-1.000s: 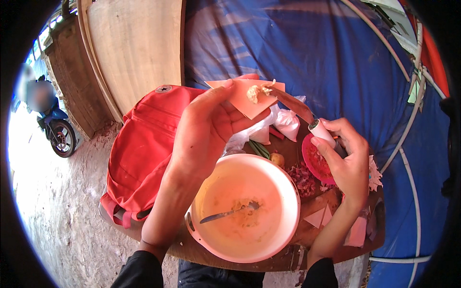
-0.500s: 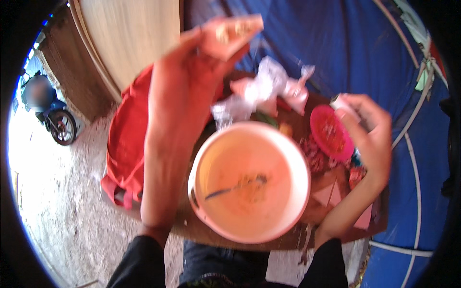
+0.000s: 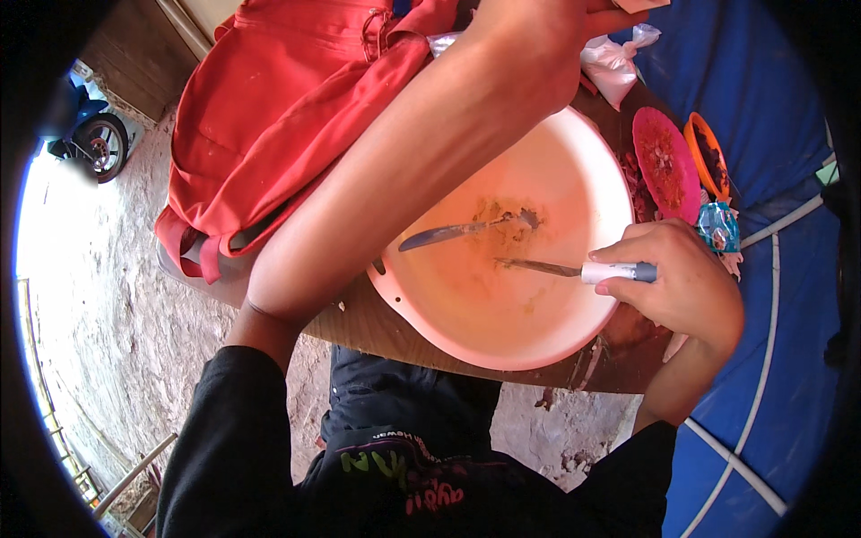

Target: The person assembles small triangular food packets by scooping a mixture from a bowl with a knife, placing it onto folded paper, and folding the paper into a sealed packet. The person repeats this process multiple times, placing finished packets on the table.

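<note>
My left forearm reaches across the basin, and my left hand [image 3: 549, 52] is at the top edge of the view. Its fingers close on a pale, flat-sided piece [image 3: 640, 4], of which only a corner shows. My right hand [image 3: 677, 273] grips the white and grey handle of a small knife [image 3: 543, 266]. The smeared blade points left over the inside of a large pale-pink plastic basin [image 3: 619, 193]. A second metal utensil [image 3: 439, 235], one end coated in brown residue, lies in the basin among yellowish-brown smears. My left arm covers part of the basin.
A red backpack [image 3: 269, 117] lies left of the basin on the brown table [image 3: 421, 345]. Beyond the right rim are a pink plate [image 3: 664, 161] with food bits, an orange dish [image 3: 695, 143], a blue packet [image 3: 718, 226] and a tied bag of white stuff [image 3: 614, 72].
My right hand has come from beside the pink plate down to the basin, bringing the knife over it. My left hand has shifted right and farther away with the pale piece. The view has shifted too.
</note>
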The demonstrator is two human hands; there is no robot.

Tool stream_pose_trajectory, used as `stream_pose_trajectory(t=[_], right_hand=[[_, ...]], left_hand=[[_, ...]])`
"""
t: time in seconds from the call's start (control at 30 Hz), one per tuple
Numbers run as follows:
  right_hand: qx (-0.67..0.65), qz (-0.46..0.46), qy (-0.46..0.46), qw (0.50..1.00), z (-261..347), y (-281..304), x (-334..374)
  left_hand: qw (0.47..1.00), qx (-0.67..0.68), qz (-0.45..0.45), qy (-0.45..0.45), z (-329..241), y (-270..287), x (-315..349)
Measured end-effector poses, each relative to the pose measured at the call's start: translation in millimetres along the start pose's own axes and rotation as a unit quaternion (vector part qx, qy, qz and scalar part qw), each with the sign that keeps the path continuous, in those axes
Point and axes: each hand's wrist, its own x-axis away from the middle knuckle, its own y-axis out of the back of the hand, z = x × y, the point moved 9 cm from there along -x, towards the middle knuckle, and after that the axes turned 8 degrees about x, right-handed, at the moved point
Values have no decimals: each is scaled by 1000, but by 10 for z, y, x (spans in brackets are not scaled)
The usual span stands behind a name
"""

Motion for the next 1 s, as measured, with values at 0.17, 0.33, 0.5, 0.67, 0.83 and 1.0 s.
stream_pose_trajectory(t=[0.17,0.33,0.5,0.67,0.83,1.0], right_hand=[[42,7,-10,999,9,-92,-25],[28,17,2,999,79,-131,-53],[-32,89,70,993,45,-230,-191],[-196,111,34,974,-229,-108,-156],[-210,9,76,975,-292,416,70],[-96,-32,37,994,-178,203,95]], left_hand=[[1000,-10,-3,7,64,87,-76],[997,-14,-60,45,84,190,-196],[994,-8,-97,49,86,205,-190],[1000,1,-13,-6,41,196,-167],[998,-41,44,11,23,186,-251],[996,-72,59,14,60,183,-238]])
